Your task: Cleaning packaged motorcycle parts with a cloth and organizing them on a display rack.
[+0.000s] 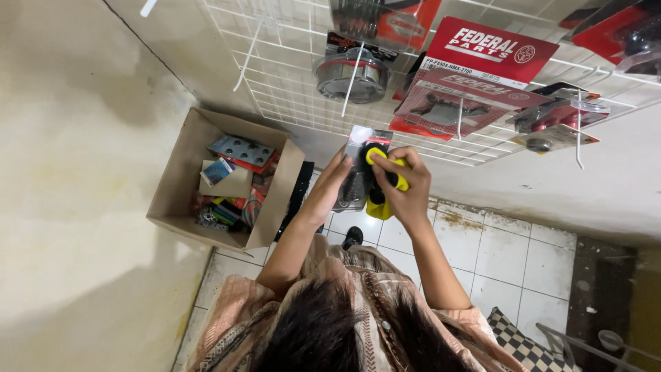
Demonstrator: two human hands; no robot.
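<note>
Head view. A clear blister pack (358, 176) with a dark part inside is steadied by the left hand (332, 184), fingers flat against its left edge. A yellow-and-black tool (383, 180) is clamped in the closed right hand (407, 187) and pressed to the pack's face. Both are held just below a white wire grid (289, 83) hung with red-carded parts (475, 76). An open cardboard box (180, 178) of packaged items is seen at left, over white floor tiles (523, 262).
</note>
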